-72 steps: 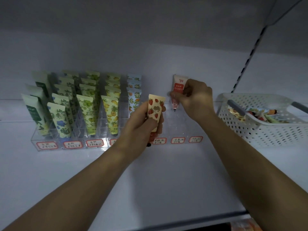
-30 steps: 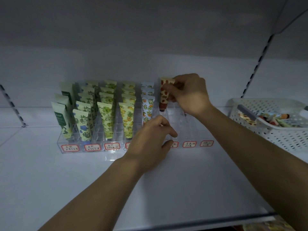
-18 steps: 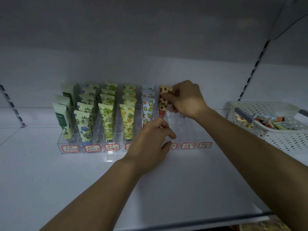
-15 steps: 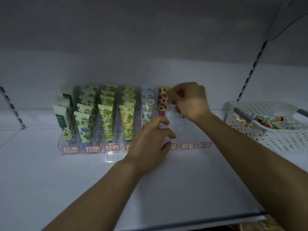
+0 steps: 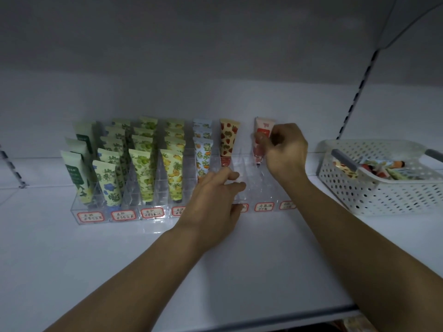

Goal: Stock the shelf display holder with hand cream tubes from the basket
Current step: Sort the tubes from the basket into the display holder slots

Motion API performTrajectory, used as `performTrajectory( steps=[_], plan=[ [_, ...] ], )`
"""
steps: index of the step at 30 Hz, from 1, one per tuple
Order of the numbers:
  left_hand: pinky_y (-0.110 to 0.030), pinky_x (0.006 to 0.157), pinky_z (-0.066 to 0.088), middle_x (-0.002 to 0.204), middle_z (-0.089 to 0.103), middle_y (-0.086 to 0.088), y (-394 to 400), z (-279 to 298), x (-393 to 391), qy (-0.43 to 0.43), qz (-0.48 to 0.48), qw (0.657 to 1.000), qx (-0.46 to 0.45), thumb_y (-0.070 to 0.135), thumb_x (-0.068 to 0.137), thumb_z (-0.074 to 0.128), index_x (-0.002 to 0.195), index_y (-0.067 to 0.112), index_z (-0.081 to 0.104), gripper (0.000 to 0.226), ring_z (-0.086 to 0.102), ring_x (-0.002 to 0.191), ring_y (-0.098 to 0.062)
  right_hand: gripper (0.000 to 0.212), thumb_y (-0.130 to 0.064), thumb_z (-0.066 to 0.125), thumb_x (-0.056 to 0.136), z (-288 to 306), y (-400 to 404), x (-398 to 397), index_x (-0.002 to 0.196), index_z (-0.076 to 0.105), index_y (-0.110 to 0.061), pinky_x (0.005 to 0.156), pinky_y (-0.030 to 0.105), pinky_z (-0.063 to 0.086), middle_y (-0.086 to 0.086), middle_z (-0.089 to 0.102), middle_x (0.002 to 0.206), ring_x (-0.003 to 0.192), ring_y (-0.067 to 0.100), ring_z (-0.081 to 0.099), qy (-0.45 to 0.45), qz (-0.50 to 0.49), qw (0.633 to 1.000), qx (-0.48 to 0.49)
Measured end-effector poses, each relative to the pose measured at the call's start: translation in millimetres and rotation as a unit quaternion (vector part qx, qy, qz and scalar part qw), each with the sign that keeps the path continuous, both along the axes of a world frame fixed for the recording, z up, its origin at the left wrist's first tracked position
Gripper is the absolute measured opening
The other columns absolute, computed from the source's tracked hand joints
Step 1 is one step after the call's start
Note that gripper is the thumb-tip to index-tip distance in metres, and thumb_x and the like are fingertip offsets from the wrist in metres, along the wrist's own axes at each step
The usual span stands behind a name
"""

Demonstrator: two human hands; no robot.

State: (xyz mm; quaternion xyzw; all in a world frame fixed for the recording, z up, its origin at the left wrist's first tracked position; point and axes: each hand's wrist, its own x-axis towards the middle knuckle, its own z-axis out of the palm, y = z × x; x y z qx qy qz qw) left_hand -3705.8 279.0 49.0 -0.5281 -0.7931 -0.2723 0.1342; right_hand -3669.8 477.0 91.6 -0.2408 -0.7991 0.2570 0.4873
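Head view, looking down into a white shelf bay. Right hand is curled around a pink tube at the back of the clear holder, fingers pinching its upper half; the tube stands cap down, crimped end up. Whether its cap has seated in the slot I cannot tell, as the hand covers the lower part.

Left hand rests on the front of the holder, fingers relaxed and spread over the clear dividers, gripping nothing; likely steadying the holder.

Just to the left of the right hand, one slot column over, stands a strawberry tube, apart from any hand. Further left of both hands, rows of green, yellow and orange-print tubes fill the columns. Slots between the two hands look empty.

To the right of the right hand, well apart, sits the basket with more tubes lying in it.

Handling, as judged: tubes are light, soft-walled, glossy and probably a little slippery. Squeezing mid-body will dent them. Better to pinch near the flat crimp, which is stiffer, and lower the cap into the slot. The holder is light and may slide if nudged.
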Motion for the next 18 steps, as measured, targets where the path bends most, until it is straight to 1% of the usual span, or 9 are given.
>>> performTrajectory(
  steps=[3,5,7,8,9,11,13,16,18],
  plan=[
    [-0.031,0.110,0.041,0.139,0.050,0.007,0.6,0.1,-0.8,0.000,0.003,1.000,0.002,0.028,0.091,0.071,0.137,0.024,0.062,0.047,0.051,0.122,-0.019,0.010,-0.022,0.069,0.093,5.2,1.6,0.0,0.087,0.070,-0.014,0.071,0.008,0.044,0.004,0.065,0.095,0.076,0.006,0.058,0.097,0.020,0.995,-0.025],
    [-0.032,0.109,0.041,0.139,0.051,0.006,0.3,0.1,-0.5,-0.004,0.002,1.000,0.005,0.026,0.091,0.072,0.137,0.023,0.062,0.047,0.051,0.122,-0.020,0.010,-0.018,0.068,0.093,11.3,5.0,-0.9,0.087,0.072,-0.012,0.074,0.013,0.050,0.004,0.068,0.093,0.075,0.004,0.061,0.142,0.028,0.989,-0.030],
    [-0.034,0.108,0.043,0.138,0.052,0.005,0.1,0.0,0.4,-0.004,0.003,1.000,0.009,0.025,0.090,0.073,0.135,0.022,0.064,0.047,0.052,0.121,-0.021,0.018,-0.028,0.070,0.093,14.5,4.2,0.1,0.085,0.075,-0.013,0.072,0.022,0.054,-0.003,0.071,0.084,0.072,0.004,0.065,0.120,0.037,0.990,-0.061],
    [-0.035,0.107,0.044,0.138,0.053,0.005,0.3,-0.4,0.8,-0.004,0.004,1.000,0.012,0.023,0.089,0.073,0.135,0.022,0.064,0.046,0.052,0.121,-0.022,0.020,-0.035,0.072,0.090,14.1,4.1,1.3,0.082,0.074,-0.016,0.068,0.021,0.052,-0.008,0.070,0.077,0.067,0.000,0.064,0.091,0.042,0.993,-0.064],
    [-0.036,0.106,0.045,0.138,0.053,0.004,0.7,-0.8,0.6,-0.005,0.004,1.000,0.016,0.023,0.089,0.073,0.134,0.021,0.065,0.046,0.052,0.120,-0.022,0.021,-0.039,0.076,0.085,12.9,3.5,3.3,0.080,0.073,-0.020,0.064,0.016,0.049,-0.013,0.068,0.072,0.064,-0.004,0.063,0.052,0.046,0.996,-0.050],
    [-0.035,0.106,0.045,0.138,0.053,0.005,0.9,-1.1,0.2,-0.005,0.005,1.000,0.016,0.024,0.089,0.073,0.134,0.022,0.065,0.046,0.052,0.121,-0.021,0.022,-0.042,0.084,0.077,11.7,2.4,7.5,0.084,0.074,-0.022,0.061,0.008,0.046,-0.017,0.068,0.074,0.064,-0.009,0.062,-0.033,0.045,0.998,-0.023],
    [-0.034,0.107,0.044,0.138,0.053,0.006,0.8,-1.3,-0.1,-0.004,0.001,1.000,0.017,0.024,0.089,0.073,0.134,0.022,0.064,0.046,0.052,0.121,-0.020,0.024,-0.040,0.085,0.077,14.8,2.7,7.6,0.089,0.075,-0.021,0.063,0.009,0.046,-0.013,0.070,0.079,0.070,-0.007,0.063,-0.067,0.044,0.996,-0.038],
    [-0.039,0.106,0.046,0.137,0.054,0.004,0.4,-0.7,0.8,-0.010,0.002,1.000,0.019,0.021,0.088,0.074,0.133,0.020,0.066,0.045,0.053,0.122,-0.023,0.022,-0.033,0.082,0.082,7.0,-2.1,1.3,0.093,0.072,-0.018,0.061,0.013,0.049,-0.007,0.071,0.084,0.074,0.004,0.067,-0.014,0.046,0.995,-0.084],
    [-0.043,0.104,0.049,0.135,0.057,0.001,0.8,-1.7,1.1,-0.012,0.004,1.000,0.025,0.018,0.086,0.076,0.130,0.018,0.068,0.045,0.055,0.122,-0.025,0.018,-0.030,0.079,0.085,2.6,-5.9,-2.0,0.090,0.069,-0.016,0.064,0.023,0.056,-0.006,0.071,0.082,0.075,0.010,0.069,0.041,0.047,0.993,-0.102]
  ],
)
